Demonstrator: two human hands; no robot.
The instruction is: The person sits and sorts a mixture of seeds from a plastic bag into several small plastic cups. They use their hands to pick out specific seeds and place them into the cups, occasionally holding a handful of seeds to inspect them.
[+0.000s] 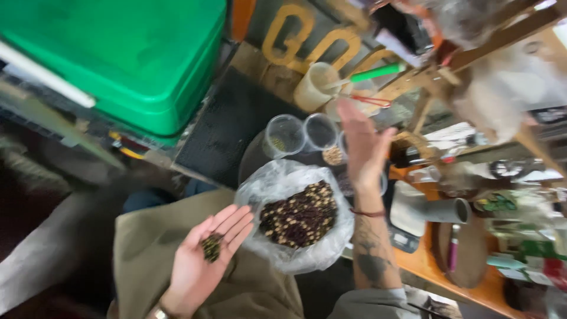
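I am cupping a small heap of dark greenish beads point(211, 247) in my flat, palm-up left hand point(204, 260) nearest me, just left of the clear plastic bag of dark and cream beads point(300, 215), while farther off my empty right hand point(363, 147) is spreading its fingers wide beside three small clear plastic cups point(283, 136).

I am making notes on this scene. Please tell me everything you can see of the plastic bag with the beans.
The plastic bag is thin, clear and crinkled, with its mouth spread wide open. It holds a heap of dark and pale beans. It sits between the two hands, beside the open left hand that cups a few small dark bits. Clear cups stand just behind it. Neither hand seems to touch it.
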